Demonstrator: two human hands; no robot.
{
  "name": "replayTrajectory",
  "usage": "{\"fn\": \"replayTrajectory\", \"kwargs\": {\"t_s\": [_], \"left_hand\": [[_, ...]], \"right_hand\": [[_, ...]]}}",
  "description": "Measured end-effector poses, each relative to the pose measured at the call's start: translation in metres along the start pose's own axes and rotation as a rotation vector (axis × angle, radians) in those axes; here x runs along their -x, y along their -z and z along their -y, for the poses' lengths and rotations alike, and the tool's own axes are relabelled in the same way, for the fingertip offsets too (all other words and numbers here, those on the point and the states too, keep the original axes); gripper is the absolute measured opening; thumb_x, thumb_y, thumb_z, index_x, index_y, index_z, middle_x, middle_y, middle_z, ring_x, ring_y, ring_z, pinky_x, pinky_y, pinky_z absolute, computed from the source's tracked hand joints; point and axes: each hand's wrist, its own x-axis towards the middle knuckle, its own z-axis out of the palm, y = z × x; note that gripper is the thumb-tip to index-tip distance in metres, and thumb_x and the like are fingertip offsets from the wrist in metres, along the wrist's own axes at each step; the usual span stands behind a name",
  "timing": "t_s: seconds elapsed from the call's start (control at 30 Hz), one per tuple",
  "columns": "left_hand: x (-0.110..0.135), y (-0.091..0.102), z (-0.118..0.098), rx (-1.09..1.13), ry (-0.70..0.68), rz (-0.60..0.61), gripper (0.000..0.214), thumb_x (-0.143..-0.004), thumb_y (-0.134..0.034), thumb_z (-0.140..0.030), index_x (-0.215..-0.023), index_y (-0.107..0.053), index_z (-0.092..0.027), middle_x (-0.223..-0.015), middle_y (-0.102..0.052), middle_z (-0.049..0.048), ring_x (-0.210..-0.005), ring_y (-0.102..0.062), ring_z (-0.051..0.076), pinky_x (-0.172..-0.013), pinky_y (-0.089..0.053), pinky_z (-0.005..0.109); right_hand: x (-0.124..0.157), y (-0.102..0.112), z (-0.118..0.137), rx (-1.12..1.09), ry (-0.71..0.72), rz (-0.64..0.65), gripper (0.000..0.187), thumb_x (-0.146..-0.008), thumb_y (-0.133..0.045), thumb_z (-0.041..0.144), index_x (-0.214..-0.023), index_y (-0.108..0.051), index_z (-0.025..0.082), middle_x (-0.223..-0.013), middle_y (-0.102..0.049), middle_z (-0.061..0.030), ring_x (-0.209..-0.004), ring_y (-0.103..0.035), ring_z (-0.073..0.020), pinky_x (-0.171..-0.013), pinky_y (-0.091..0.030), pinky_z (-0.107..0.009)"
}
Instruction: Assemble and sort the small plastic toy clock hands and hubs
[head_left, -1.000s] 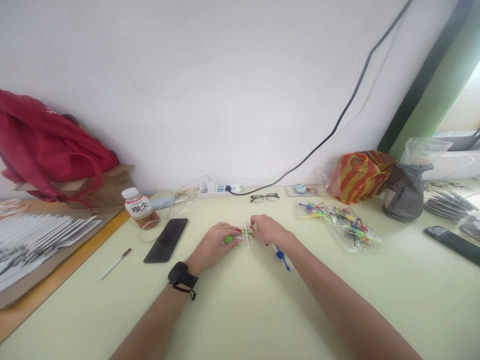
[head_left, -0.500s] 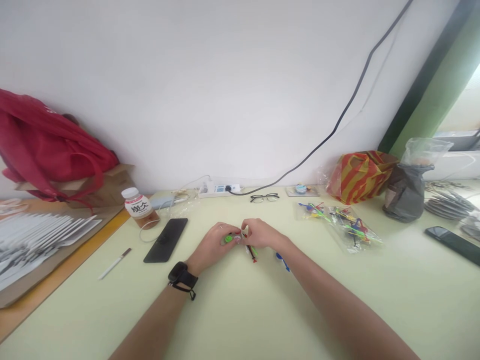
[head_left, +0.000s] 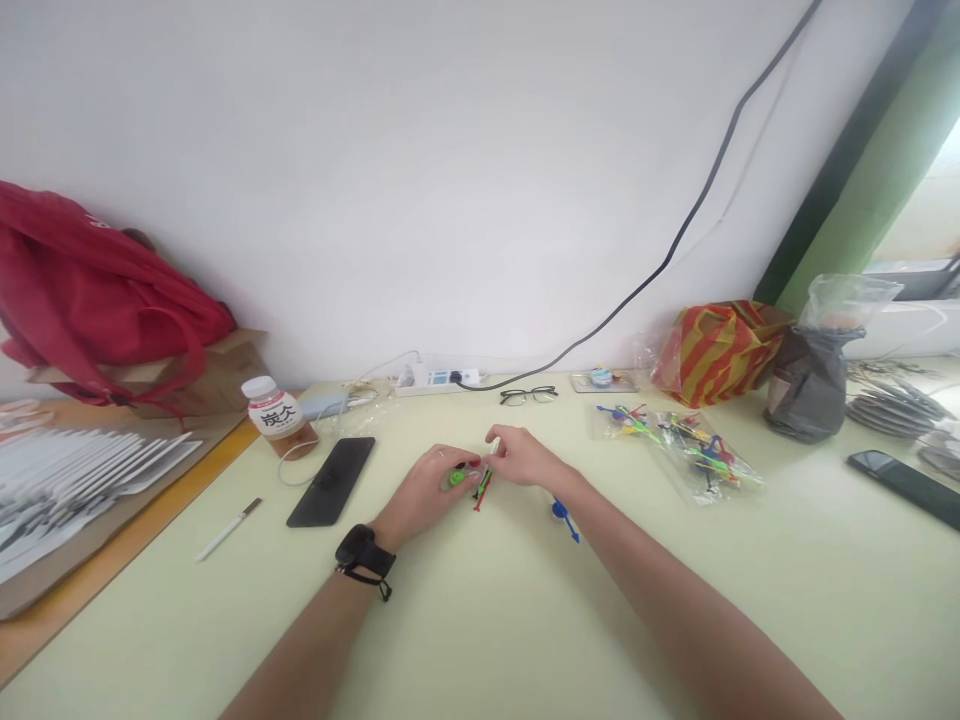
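Note:
My left hand, with a black watch on its wrist, curls its fingers round several small round plastic pieces; green, red and clear ones show. Close beside it, my right hand pinches a small bundle of thin plastic arrows in red, green, black and white. The bundle slants downward, its lower end near my left fingertips. On the table by my right forearm lies a blue plastic arrow with a round hub. Fine detail of the small pieces is too small to make out.
Clear bags of coloured arrows lie to the right. Eyeglasses and a power strip are near the wall. On the left are a black phone, a drink bottle and a white pen-like stick.
My right hand has turned the bundle, so its lower end has swung left toward my left hand. The left hand has hardly moved. More of the blue arrow shows.

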Motion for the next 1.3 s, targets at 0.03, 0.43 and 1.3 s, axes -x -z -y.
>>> {"fn": "replayTrajectory", "kwargs": {"t_s": [0.03,0.43,1.3], "left_hand": [[0.001,0.0,0.0,-0.003,-0.005,-0.01,0.03,-0.095,-0.067,-0.04,-0.122,-0.072,-0.03,-0.121,-0.074,0.0058,-0.116,-0.064,0.027,-0.1,-0.052,0.042],[0.004,0.013,-0.006,-0.087,-0.057,0.074,0.024,-0.075,-0.086,-0.04,-0.09,-0.074,-0.026,-0.143,-0.06,0.0069,-0.135,-0.047,0.034,-0.112,-0.041,0.053],[-0.004,-0.001,-0.019,0.405,0.047,-0.161,0.031,-0.094,-0.07,-0.037,-0.12,-0.062,-0.023,-0.109,-0.072,0.0063,-0.094,-0.07,0.02,-0.088,-0.058,0.036]], "right_hand": [[0.002,0.009,-0.001,0.018,-0.002,0.006,0.026,-0.093,-0.064,0.032,-0.116,-0.065,0.02,-0.106,-0.074,-0.0063,-0.088,-0.068,-0.0161,-0.069,-0.046,-0.023],[0.038,0.079,-0.007,0.26,-0.197,0.531,0.029,-0.056,-0.09,0.03,-0.047,-0.066,0.018,-0.06,-0.072,-0.006,-0.065,-0.067,-0.0208,-0.056,-0.046,-0.026],[0.014,0.032,0.017,-0.646,0.039,0.165,0.01,-0.084,-0.064,0.018,-0.075,-0.067,0.015,-0.069,-0.075,-0.0044,-0.062,-0.072,-0.0137,-0.063,-0.061,-0.023]]}}
